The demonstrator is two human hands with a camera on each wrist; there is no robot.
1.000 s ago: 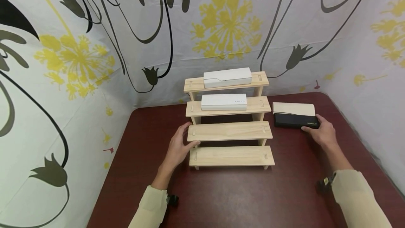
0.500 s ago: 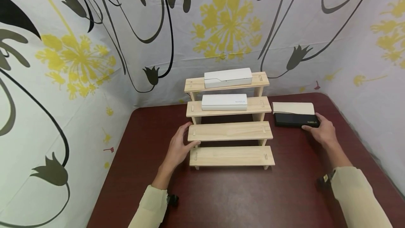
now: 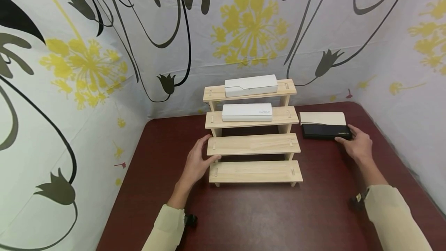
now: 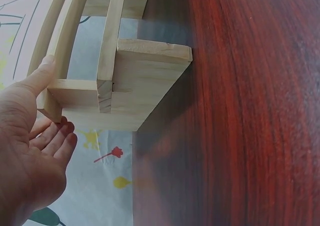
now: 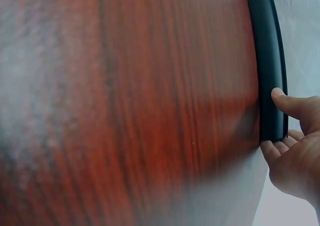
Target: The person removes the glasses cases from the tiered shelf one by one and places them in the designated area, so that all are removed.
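Observation:
My left hand grips the left end of a board on the light wooden four-step stand. In the left wrist view, its thumb lies on the board and the other fingers curl below. At the table's right side, my right hand holds the right end of a long black glasses case. The right wrist view shows the thumb on the case's rounded face and fingers at its end. Directly behind the black case lies a cream case, its front edge partly hidden.
A white case lies on the stand's top step, and another white case on the step below. The dark red table backs onto a flower-printed cloth, which also hangs along both sides.
My right hand has shifted slightly back and right at the black glasses case, which now covers a little more of the cream case. The left hand keeps its place on the stand.

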